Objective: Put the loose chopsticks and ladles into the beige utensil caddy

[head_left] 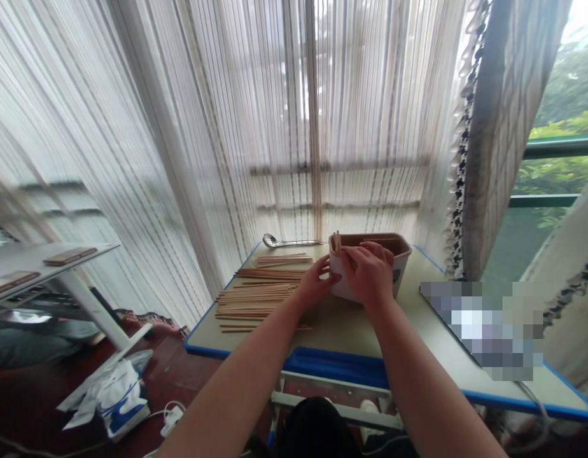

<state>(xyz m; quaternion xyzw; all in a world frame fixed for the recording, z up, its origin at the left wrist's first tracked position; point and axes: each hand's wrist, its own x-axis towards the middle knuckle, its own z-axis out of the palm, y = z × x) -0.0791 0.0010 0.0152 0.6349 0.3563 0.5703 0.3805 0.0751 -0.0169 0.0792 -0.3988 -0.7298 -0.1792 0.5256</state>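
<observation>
A white box-shaped container with a brown rim (403, 240) stands at the back of the small table. My left hand (317, 283) is closed against the container's left side, its thumb low on the wall. Over the front rim lies my right hand (370, 270), fingers curled and pressed together at a few upright chopsticks (336, 242) in the left corner. The hand hides part of the container's opening. Left of the container, several wooden chopsticks (256, 300) lie in rows, partly covered by my left forearm.
A slotted metal ladle (270, 241) lies along the back edge of the blue-edged table (408, 343). At right is a blurred-out flat device (470, 324) with a cable. Sheer curtains (217, 127) hang behind. To the left, another table (98, 249) holds phones; bags (122, 388) lie on the floor.
</observation>
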